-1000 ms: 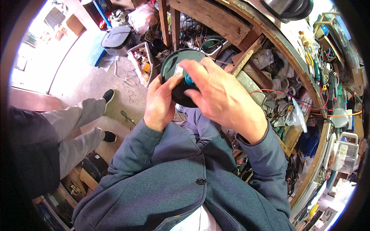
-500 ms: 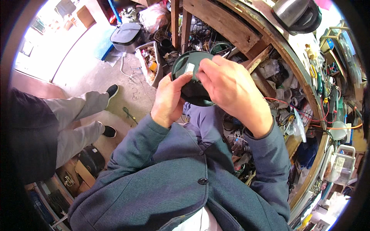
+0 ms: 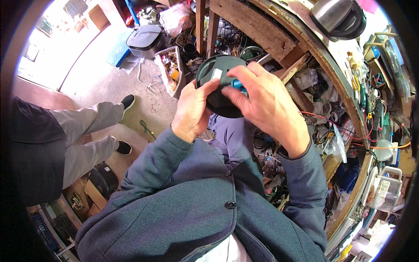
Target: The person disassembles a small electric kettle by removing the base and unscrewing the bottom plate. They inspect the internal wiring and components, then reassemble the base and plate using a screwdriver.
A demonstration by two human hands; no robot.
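My left hand [image 3: 192,107] grips a round dark plastic base [image 3: 222,107] by its near left edge, with the thumb over the rim. The base looks like an electric kettle's power base; a white label [image 3: 216,73] sits on the face turned up to me. In my right hand [image 3: 264,102], thumb and fingers close round a blue screwdriver handle [image 3: 238,84] above the right part of that face. Its shaft and tip are hidden, so contact with the base cannot be made out.
On the curved wooden bench at right stand a steel kettle [image 3: 336,17] and several hand tools. Below it lies jumbled scrap and wire. A box of odds and ends [image 3: 176,83] and a grey bin [image 3: 143,37] are on the floor. Another person's legs [image 3: 89,122] show at left.
My right fingers have shifted and spread a little, bringing the blue handle into sight. The left hand keeps its hold on the base, which has barely moved.
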